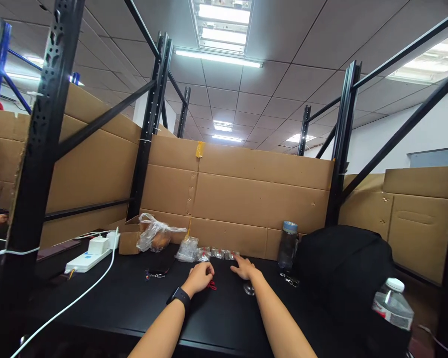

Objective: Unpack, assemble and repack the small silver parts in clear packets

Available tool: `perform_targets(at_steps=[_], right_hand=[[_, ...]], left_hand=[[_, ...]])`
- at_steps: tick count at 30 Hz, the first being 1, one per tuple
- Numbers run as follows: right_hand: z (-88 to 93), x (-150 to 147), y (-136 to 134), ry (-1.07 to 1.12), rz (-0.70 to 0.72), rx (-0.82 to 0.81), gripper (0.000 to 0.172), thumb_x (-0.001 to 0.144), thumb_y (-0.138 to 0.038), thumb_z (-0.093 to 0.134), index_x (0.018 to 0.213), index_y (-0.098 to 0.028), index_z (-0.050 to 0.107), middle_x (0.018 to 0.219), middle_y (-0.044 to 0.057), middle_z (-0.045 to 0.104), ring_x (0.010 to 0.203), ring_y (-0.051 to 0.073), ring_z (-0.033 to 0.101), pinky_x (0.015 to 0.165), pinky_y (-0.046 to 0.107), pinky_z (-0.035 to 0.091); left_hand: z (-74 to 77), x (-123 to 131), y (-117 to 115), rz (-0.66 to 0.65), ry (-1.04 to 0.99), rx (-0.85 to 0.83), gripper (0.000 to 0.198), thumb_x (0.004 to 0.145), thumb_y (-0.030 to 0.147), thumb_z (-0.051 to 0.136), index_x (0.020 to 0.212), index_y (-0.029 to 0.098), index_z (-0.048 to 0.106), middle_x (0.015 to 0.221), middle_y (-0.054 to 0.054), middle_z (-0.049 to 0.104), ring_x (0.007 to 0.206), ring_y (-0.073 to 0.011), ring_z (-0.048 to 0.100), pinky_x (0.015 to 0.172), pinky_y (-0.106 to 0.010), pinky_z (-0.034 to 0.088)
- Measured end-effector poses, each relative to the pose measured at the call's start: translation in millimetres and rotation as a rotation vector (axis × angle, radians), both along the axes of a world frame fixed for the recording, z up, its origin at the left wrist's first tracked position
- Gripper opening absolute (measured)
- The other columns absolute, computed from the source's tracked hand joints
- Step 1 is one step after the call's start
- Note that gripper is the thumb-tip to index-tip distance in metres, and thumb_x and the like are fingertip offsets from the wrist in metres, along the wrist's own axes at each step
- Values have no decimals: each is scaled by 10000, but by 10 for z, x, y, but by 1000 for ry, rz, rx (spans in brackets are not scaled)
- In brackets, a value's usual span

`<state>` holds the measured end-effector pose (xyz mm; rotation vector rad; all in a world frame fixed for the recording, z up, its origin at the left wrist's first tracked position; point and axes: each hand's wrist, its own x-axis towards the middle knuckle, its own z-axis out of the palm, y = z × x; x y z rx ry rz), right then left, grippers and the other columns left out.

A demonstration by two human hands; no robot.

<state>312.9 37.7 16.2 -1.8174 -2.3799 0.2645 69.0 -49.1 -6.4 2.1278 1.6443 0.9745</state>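
Observation:
My left hand (pixel 199 277), with a dark watch on its wrist, rests low over the black tabletop with its fingers curled. A red cord (pixel 212 285) lies right by its fingers; whether they grip the cord or something else is hidden. My right hand (pixel 243 268) reaches forward with fingers apart, its fingertips close to a row of small clear packets (pixel 219 254) holding shiny round pieces. Whether it touches the end packet I cannot tell. A small round silver item (pixel 248 288) lies beside my right wrist, partly covered. Left of the row sits a bunched clear plastic bag (pixel 187 249).
A dark bottle (pixel 287 246), a keychain (pixel 289 280), a black backpack (pixel 345 268) and a clear water bottle (pixel 393 303) stand right. Leftward are a knotted bag (pixel 160 238), a phone (pixel 160 263), a power strip (pixel 85 261) and a white cable (pixel 85 292). Cardboard (pixel 246 199) walls the back.

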Motion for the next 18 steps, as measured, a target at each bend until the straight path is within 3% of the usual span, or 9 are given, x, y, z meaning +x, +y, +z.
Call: perform_targets(at_steps=[5,8,12,18], right_hand=[[-32,10,59,-41,-59,48,715,927,-530,511,1576,-335,280,1602,77,392,1456,368,351,1119,576,307],[7,119,-10,-81,-92,102,580,948,-502,492,1499,-328,444,1530,103,482,1410,360,422,1077,554,359],[76,351,-145,-99,-181,188,401,926,-306,537,1302,-221,647,1503,169,482,1412,366,411,1065,518,368],[73,698,-291,-21,-298,218,342,803,-209,659,1144,-207,669,1186,145,710,1087,304,680,844,357,475]], left_hand=[[22,6,-19,3,7,5,204,765,95,572,863,230,688,932,15,752,943,-172,681,763,-238,416],[25,14,-16,2,12,2,198,765,104,574,860,231,693,927,11,752,936,-178,681,755,-240,414],[20,27,-11,-8,19,0,192,765,109,575,850,229,697,912,9,752,923,-181,679,758,-247,408],[8,38,1,-34,14,40,179,764,109,569,831,222,690,863,8,740,875,-175,674,749,-252,400]])
